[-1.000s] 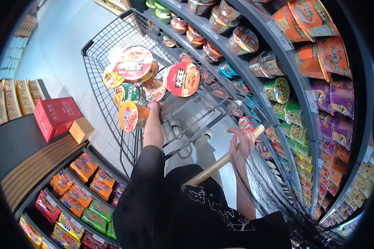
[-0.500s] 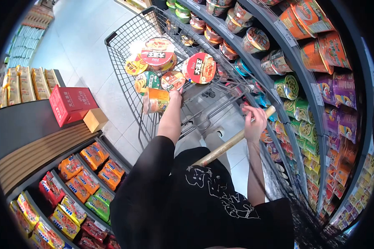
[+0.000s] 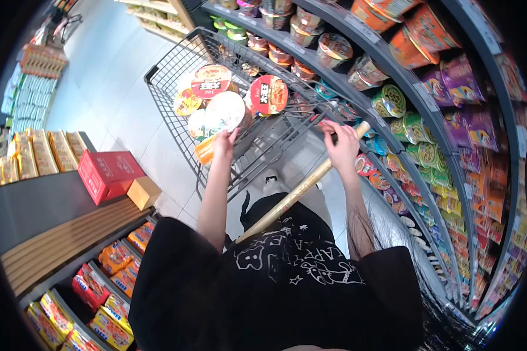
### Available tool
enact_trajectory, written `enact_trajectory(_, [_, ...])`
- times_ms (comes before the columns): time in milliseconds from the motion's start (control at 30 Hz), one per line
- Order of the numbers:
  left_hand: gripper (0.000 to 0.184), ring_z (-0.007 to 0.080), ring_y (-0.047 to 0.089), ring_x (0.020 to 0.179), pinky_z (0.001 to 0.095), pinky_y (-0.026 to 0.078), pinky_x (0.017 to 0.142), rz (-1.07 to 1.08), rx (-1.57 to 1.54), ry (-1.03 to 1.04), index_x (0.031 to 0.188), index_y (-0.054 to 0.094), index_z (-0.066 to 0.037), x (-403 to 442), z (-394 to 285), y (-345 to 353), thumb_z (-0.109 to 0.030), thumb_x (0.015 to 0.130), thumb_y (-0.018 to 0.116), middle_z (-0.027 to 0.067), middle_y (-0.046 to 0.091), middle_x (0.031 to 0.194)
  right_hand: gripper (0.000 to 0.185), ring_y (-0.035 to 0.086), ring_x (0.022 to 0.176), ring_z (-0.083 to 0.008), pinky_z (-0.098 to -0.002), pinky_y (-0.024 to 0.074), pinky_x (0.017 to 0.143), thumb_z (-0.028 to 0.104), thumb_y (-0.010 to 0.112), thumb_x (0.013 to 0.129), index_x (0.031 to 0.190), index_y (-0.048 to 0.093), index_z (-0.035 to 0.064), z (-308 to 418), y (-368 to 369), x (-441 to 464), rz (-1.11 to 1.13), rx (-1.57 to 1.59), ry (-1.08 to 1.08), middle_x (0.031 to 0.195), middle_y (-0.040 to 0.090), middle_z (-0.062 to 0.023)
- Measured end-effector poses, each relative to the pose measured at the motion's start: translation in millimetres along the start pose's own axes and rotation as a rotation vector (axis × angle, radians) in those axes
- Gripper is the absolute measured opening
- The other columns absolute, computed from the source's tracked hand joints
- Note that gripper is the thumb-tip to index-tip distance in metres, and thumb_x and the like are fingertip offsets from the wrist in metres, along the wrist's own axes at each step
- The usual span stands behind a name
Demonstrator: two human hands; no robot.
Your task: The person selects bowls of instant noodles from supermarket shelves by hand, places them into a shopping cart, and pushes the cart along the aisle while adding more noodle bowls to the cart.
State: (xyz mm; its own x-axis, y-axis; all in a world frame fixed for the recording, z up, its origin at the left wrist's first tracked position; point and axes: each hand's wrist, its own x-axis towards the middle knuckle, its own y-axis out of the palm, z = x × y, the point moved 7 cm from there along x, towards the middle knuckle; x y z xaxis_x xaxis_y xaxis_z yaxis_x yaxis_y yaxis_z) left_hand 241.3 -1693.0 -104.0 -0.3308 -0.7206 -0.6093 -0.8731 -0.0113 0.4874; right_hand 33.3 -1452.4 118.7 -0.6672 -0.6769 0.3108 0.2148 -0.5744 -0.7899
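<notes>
My left hand [image 3: 223,143] reaches into the black wire shopping cart [image 3: 170,105]. Its fingers are at the near side of an instant noodle bowl [image 3: 225,110], whose lid is whitened by glare; the fingertips are partly hidden by the bowl. Around it sit red-lidded noodle bowls [image 3: 267,95], a yellow-and-red one [image 3: 187,101], a green-edged one [image 3: 197,124] and an orange cup [image 3: 205,151]. My right hand [image 3: 342,145] lies over the cart's wood-coloured handle [image 3: 293,196], with loosely curled fingers apart beyond the bar and nothing visible in them.
Curved shelves [image 3: 404,70] packed with noodle bowls and bags run along the right. At left are a red box [image 3: 108,174], a small tan box [image 3: 143,193] and racks of bagged noodles [image 3: 91,286]. Grey tiled floor [image 3: 114,76] stretches ahead of the cart.
The noodle bowl at my left hand looks larger, and its lid has turned from patterned to glaring white. My right hand has shifted slightly left and up in view. The whole view has tilted.
</notes>
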Motion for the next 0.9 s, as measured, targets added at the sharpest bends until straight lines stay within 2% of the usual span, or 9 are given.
enact_trajectory(67, [0.023, 0.0284, 0.053, 0.092, 0.0323, 0.049, 0.079, 0.099, 0.137, 0.167, 0.102, 0.04, 0.01, -63, -49, 33, -0.004, 0.085, 0.038, 0.0178, 0.05, 0.102, 0.042, 0.053, 0.089, -0.0215, -0.0343, 0.0336, 0.086, 0.014, 0.059, 0.066, 0.107, 0.049, 0.0114, 4, 6, 4, 0.104, 0.001, 0.031, 0.092, 0.058, -0.0029])
enact_trajectory(133, [0.013, 0.0208, 0.058, 0.077, 0.0303, 0.051, 0.069, 0.157, 0.209, 0.231, 0.091, 0.045, 0.005, -102, -81, 58, -0.006, 0.083, 0.043, 0.0113, 0.052, 0.091, 0.06, 0.046, 0.104, -0.0228, -0.0356, 0.031, 0.091, 0.011, 0.063, 0.064, 0.119, 0.038, 0.0092, 25, 9, 10, 0.111, 0.258, 0.033, 0.111, 0.05, -0.0084])
enact_trajectory(200, [0.015, 0.0179, 0.059, 0.073, 0.0273, 0.051, 0.066, 0.233, 0.22, 0.26, 0.094, 0.046, 0.003, -123, -97, 73, -0.007, 0.083, 0.045, 0.0091, 0.055, 0.085, 0.085, 0.029, 0.118, -0.0282, -0.0364, 0.0234, 0.098, 0.014, 0.07, 0.058, 0.128, 0.022, 0.0069, 61, 22, 20, 0.205, 0.364, -0.095, 0.128, 0.03, -0.0134])
enact_trajectory(333, [0.017, 0.0158, 0.058, 0.074, 0.0295, 0.052, 0.064, 0.521, 0.4, 0.174, 0.095, 0.048, 0.002, -144, -92, 112, -0.01, 0.084, 0.045, 0.0096, 0.055, 0.089, 0.112, 0.018, 0.122, -0.034, -0.0376, 0.0196, 0.101, 0.022, 0.079, 0.043, 0.129, 0.009, 0.003, 110, 39, 42, 0.09, 0.519, -0.233, 0.131, 0.019, -0.0194])
enact_trajectory(500, [0.017, 0.0142, 0.056, 0.077, 0.0277, 0.051, 0.064, 0.553, 0.521, 0.338, 0.094, 0.049, 0.002, -164, -103, 133, -0.011, 0.084, 0.045, 0.0082, 0.056, 0.088, 0.088, 0.031, 0.114, -0.0302, -0.0367, 0.0273, 0.095, 0.024, 0.077, 0.048, 0.119, 0.03, 0.0011, 96, 55, 65, -0.106, 0.512, -0.352, 0.121, 0.031, -0.0165])
enact_trajectory(633, [0.016, 0.0082, 0.053, 0.074, 0.0215, 0.045, 0.063, 0.457, 0.656, 0.43, 0.091, 0.052, 0.001, -161, -109, 139, -0.012, 0.084, 0.047, 0.0031, 0.056, 0.082, 0.085, 0.03, 0.115, -0.0315, -0.0369, 0.0272, 0.095, 0.021, 0.076, 0.049, 0.118, 0.03, 0.0007, 95, 54, 78, -0.03, 0.538, -0.315, 0.12, 0.032, -0.0167])
enact_trajectory(700, [0.014, 0.0055, 0.05, 0.072, 0.0193, 0.039, 0.063, 0.437, 0.819, 0.522, 0.088, 0.054, 0.0, -154, -112, 146, -0.012, 0.083, 0.048, 0.001, 0.055, 0.078, 0.089, 0.039, 0.11, -0.0295, -0.0358, 0.0329, 0.091, 0.024, 0.077, 0.047, 0.118, 0.029, 0.0006, 79, 69, 87, 0.066, 0.557, -0.198, 0.117, 0.039, -0.0163])
enact_trajectory(833, [0.019, 0.0182, 0.054, 0.087, 0.0275, 0.04, 0.074, 0.494, 0.88, 0.641, 0.085, 0.053, 0.004, -136, -100, 165, -0.014, 0.083, 0.046, 0.0173, 0.055, 0.102, 0.089, 0.051, 0.097, -0.0226, -0.0324, 0.0413, 0.083, 0.021, 0.08, 0.044, 0.115, 0.032, -0.0009, 53, 70, 115, 0.058, 0.725, -0.054, 0.107, 0.05, -0.0141])
enact_trajectory(900, [0.021, 0.0277, 0.054, 0.087, 0.0316, 0.04, 0.075, 0.481, 1.073, 0.588, 0.088, 0.053, 0.002, -116, -78, 159, -0.017, 0.082, 0.046, 0.0184, 0.056, 0.096, 0.085, 0.051, 0.095, -0.0177, -0.0298, 0.0421, 0.083, 0.016, 0.081, 0.045, 0.113, 0.034, -0.0026, 40, 65, 133, 0.033, 0.918, 0.049, 0.105, 0.051, -0.012])
